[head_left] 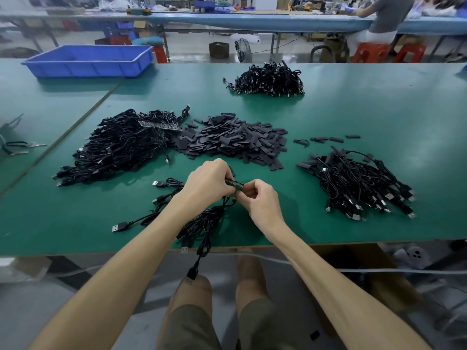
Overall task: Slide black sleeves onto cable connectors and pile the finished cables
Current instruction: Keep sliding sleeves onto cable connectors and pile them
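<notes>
My left hand [208,180] and my right hand [260,198] meet over the green table [353,117], near its front edge. Between them they pinch a small green circuit-board connector [235,185] at the end of a black cable; a bundle of black cables [202,223] hangs from my left hand over the table edge. A heap of flat black sleeves [232,141] lies just beyond my hands. Left of it is a big pile of black cables [121,147]. Another cable pile [358,185], with sleeves on its ends, lies to the right.
A further cable pile [267,80] sits at the back of the table. A blue plastic tray [88,60] stands at the back left. A few loose sleeves [326,139] lie right of the heap. A person sits at the bench behind.
</notes>
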`<act>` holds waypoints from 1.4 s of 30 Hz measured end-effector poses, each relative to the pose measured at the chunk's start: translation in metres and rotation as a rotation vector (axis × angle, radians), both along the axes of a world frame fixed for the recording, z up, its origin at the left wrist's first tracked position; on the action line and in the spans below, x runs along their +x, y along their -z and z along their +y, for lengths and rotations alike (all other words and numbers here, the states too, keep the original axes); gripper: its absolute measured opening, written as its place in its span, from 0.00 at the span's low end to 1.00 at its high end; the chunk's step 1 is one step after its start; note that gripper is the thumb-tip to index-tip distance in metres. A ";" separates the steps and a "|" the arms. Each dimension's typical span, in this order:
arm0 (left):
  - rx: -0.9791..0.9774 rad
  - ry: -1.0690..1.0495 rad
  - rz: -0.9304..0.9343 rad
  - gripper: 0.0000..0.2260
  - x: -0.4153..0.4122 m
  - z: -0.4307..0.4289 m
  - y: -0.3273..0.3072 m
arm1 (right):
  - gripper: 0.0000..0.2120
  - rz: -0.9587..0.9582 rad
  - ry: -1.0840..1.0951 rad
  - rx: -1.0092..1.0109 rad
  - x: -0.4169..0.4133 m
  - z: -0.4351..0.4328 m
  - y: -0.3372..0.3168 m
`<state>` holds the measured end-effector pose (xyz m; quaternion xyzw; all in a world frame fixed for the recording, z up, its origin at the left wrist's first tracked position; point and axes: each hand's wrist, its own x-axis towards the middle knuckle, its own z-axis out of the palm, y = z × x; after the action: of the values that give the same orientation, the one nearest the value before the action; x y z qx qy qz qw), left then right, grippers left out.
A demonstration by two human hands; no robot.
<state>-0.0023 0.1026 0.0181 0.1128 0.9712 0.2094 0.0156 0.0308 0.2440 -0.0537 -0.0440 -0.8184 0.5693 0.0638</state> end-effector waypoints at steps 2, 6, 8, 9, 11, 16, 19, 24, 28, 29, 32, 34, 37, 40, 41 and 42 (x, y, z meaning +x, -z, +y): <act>-0.026 -0.015 0.045 0.06 0.001 0.003 0.003 | 0.09 0.001 0.007 -0.004 0.001 -0.001 -0.001; -0.098 -0.017 0.048 0.06 0.000 0.008 0.010 | 0.09 -0.008 -0.001 -0.001 0.002 -0.001 -0.002; -0.116 -0.031 0.051 0.09 -0.005 0.004 0.009 | 0.07 -0.005 -0.002 -0.022 0.002 0.000 -0.001; -0.131 -0.043 0.061 0.11 -0.008 -0.001 0.008 | 0.07 0.002 0.000 -0.032 0.002 -0.001 -0.001; -0.181 -0.066 0.098 0.13 -0.015 -0.011 0.007 | 0.06 0.015 0.002 -0.061 0.002 -0.001 0.000; -0.289 -0.154 0.098 0.10 -0.029 -0.033 0.008 | 0.04 0.021 -0.047 -0.161 0.002 -0.003 -0.003; -0.234 -0.183 0.092 0.10 -0.033 -0.041 0.013 | 0.02 0.034 -0.071 -0.237 0.002 -0.003 -0.005; -0.205 -0.210 0.180 0.09 -0.037 -0.052 0.028 | 0.04 0.077 0.037 -0.518 0.002 0.003 -0.008; -0.221 -0.263 0.257 0.06 -0.038 -0.068 0.038 | 0.06 0.089 0.235 -0.636 0.000 0.012 -0.003; -0.229 -0.275 0.264 0.07 -0.038 -0.071 0.040 | 0.06 0.082 0.256 -0.635 -0.001 0.012 -0.002; -0.278 -0.268 0.307 0.09 -0.033 -0.073 0.046 | 0.07 0.060 0.261 -0.618 -0.002 0.011 -0.002; -0.275 -0.207 0.395 0.11 -0.028 -0.068 0.048 | 0.07 0.059 0.255 -0.611 -0.002 0.011 -0.002; -0.100 -0.045 0.428 0.10 -0.019 -0.049 0.042 | 0.07 0.071 0.252 -0.621 -0.002 0.011 -0.003; 0.123 0.101 0.179 0.09 -0.014 -0.027 0.031 | 0.06 0.077 0.254 -0.630 -0.002 0.010 -0.004; 0.149 0.149 0.121 0.09 -0.012 -0.021 0.030 | 0.06 0.083 0.255 -0.635 -0.002 0.010 -0.004; 0.143 0.194 0.107 0.10 -0.010 -0.017 0.030 | 0.06 0.092 0.254 -0.638 -0.002 0.010 -0.004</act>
<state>-0.0124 0.0852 -0.0119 0.2180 0.9378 0.2693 -0.0239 0.0293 0.2541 -0.0495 -0.1373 -0.5833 0.7856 0.1540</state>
